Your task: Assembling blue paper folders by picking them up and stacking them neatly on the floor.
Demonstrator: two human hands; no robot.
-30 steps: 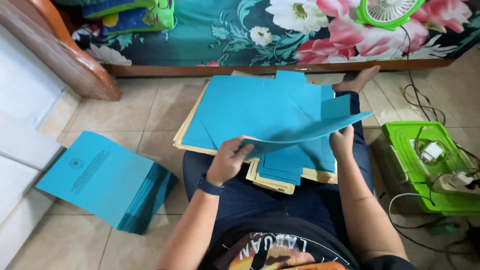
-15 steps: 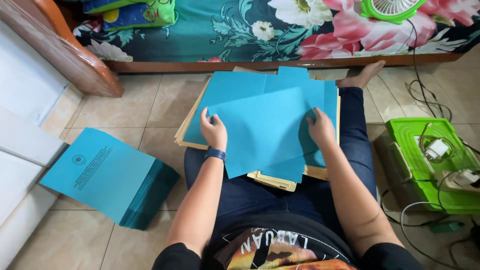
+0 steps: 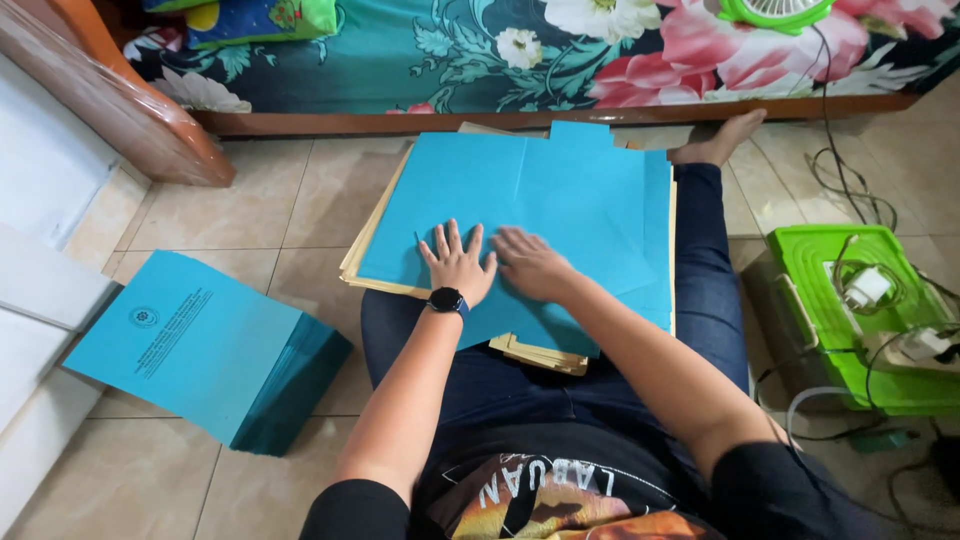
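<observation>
The blue sheet [image 3: 560, 215] is spread on a pile of cream and blue paper [image 3: 375, 250] across the person's lap, and both hands are pressed flat on its near part. It is judged to be light, thin card: stiff enough to lie flat, easily creased, smooth enough to slide over the sheets beneath, and best taken by a free edge or corner rather than from the middle. Far to the left of the left hand, a stack of blue folded covers [image 3: 205, 350] lies on the tiled floor [image 3: 290, 200], with pale boards beyond it. The left hand [image 3: 458, 262], a dark watch [image 3: 446, 300] at its wrist, is laid palm down with the fingers fanned, gripping nothing. Just beside it, nearly touching, the right hand [image 3: 535, 265] is also laid flat and loose on the sheet, nothing being held. Well to the right of the right hand, a green plastic box [image 3: 810, 270] stands on the floor; white plugs or chargers and coiled cables are seen in it, though the rest of its contents cannot be made out.
</observation>
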